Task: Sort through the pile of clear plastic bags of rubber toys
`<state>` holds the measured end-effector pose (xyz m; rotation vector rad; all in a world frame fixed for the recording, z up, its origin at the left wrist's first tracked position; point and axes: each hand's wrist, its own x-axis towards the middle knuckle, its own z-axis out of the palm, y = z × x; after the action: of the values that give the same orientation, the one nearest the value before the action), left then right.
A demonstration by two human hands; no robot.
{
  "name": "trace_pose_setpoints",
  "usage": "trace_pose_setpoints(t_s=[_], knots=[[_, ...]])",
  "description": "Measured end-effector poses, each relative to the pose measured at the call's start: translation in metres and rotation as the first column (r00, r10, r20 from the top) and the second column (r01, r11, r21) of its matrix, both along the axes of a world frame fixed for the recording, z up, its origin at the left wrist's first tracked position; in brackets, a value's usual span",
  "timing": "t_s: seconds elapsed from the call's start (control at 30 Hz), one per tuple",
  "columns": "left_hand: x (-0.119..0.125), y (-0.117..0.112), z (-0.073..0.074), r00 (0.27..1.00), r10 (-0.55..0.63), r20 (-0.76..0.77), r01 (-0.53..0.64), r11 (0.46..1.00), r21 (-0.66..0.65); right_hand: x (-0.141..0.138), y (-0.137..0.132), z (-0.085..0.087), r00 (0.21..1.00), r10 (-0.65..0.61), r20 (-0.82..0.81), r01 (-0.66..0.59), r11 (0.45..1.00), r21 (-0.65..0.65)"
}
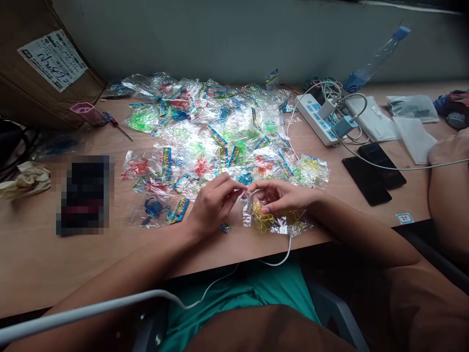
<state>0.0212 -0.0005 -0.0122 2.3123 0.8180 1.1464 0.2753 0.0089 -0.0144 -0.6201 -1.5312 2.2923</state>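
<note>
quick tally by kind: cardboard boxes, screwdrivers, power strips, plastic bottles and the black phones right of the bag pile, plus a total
Cardboard box: 1
Screwdriver: 1
Power strip: 1
Plastic bottle: 1
Black phones: 2
Total: 6

Yellow bands [264, 223], white power strip [318, 121], blue bottle cap [401, 33]

Glossy crinkled plastic bags [186, 132], smooth wood-look tabletop [29, 254], matt cardboard box [22, 93], plastic bottle [375, 62]
</note>
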Motion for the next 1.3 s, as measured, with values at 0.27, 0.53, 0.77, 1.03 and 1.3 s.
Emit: trace_pose_setpoints(t_s=[0.27, 0.53, 0.77, 1.03, 1.3], knots=[[-0.0001, -0.0001, 0.0016, 0.993, 0.022, -0.113, -0.022, 1.0, 0.002, -0.0001, -0.0018, -0.0003, 0.999, 0.04, -0.003, -0.04, 0.999, -0.01], [-0.0001, -0.001, 0.0026, 0.974, 0.078, -0.215, -0.059, 0.994, 0.092, 0.0001, -0.0051, -0.0001, 0.991, 0.131, -0.024, -0.131, 0.99, -0.043], [0.0052, -0.0035, -0.0009, 0.971, 0.077, -0.227, -0.034, 0.982, 0.188, -0.0013, -0.0045, 0.0025, 0.991, 0.13, -0.018, -0.131, 0.99, -0.053], [0.0055, -0.0077, 0.0, 0.983, 0.052, -0.178, 0.005, 0.953, 0.304, 0.0017, -0.0033, 0.0011, 0.983, 0.183, 0.021, -0.182, 0.983, -0.025], [0.0028, -0.0072, -0.0002, 0.988, 0.038, -0.15, 0.004, 0.962, 0.272, 0.0035, -0.0054, 0.0001, 0.985, 0.17, -0.001, -0.17, 0.985, 0.027]])
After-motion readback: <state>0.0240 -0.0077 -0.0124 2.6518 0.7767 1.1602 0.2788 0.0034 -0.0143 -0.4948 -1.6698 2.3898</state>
